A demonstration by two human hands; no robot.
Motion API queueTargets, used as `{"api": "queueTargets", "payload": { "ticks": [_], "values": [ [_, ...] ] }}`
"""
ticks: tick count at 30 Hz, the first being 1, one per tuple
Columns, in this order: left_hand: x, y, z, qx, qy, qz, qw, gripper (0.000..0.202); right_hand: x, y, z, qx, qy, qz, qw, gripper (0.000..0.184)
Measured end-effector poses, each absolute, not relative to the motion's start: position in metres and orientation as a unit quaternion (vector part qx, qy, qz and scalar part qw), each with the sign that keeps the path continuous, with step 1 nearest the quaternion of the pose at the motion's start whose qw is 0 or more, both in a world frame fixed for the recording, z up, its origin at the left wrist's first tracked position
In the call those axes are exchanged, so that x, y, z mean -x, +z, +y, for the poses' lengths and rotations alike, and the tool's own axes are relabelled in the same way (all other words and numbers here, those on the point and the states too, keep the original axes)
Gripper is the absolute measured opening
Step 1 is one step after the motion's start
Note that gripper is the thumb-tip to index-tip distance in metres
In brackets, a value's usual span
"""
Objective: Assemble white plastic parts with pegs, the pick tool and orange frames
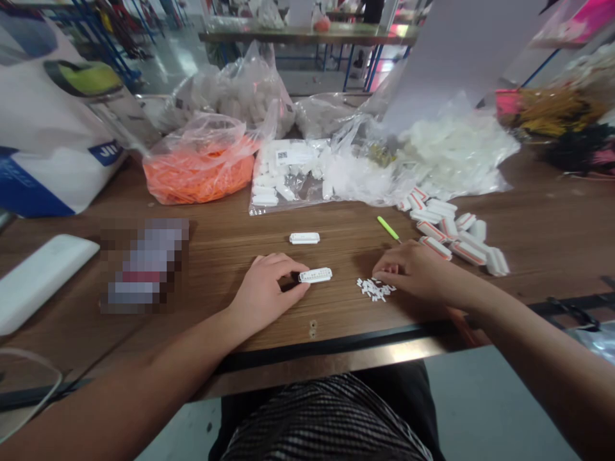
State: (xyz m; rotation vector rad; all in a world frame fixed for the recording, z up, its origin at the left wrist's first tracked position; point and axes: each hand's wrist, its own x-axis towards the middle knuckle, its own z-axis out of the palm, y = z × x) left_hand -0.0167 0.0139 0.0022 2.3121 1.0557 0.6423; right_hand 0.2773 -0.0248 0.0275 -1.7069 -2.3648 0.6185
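My left hand rests on the wooden table, thumb and fingers pinched on the end of a small white connector housing. My right hand lies just right of it, fingers curled down onto a little pile of tiny white pieces; whether it grips one is hidden. A second white housing lies alone a little farther back. A green-handled tool lies beyond my right hand.
Finished white-and-orange housings are heaped at the right. Plastic bags stand behind: orange parts, white parts, more white pieces. A white flat box and a large bag sit left. The table edge is near me.
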Motion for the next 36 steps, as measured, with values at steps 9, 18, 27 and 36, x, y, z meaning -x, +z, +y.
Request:
{"api": "queueTargets", "payload": {
  "ticks": [9,18,27,36],
  "values": [
    [0.016,0.004,0.014,-0.852,0.236,0.389,0.259,0.01,-0.282,0.025,-0.024,0.598,0.201,-0.763,0.136,0.017],
    [0.017,0.002,0.014,-0.853,0.238,0.388,0.257,0.01,-0.279,0.024,-0.019,0.547,0.164,-0.813,0.117,0.015],
    [0.017,0.002,0.014,-0.852,0.232,0.392,0.258,0.011,-0.259,0.032,-0.016,0.593,0.14,-0.791,0.056,0.017],
    [0.017,0.001,0.014,-0.85,0.237,0.392,0.26,0.01,-0.275,0.027,-0.018,0.63,0.256,-0.726,0.102,0.017]
  ]
}}
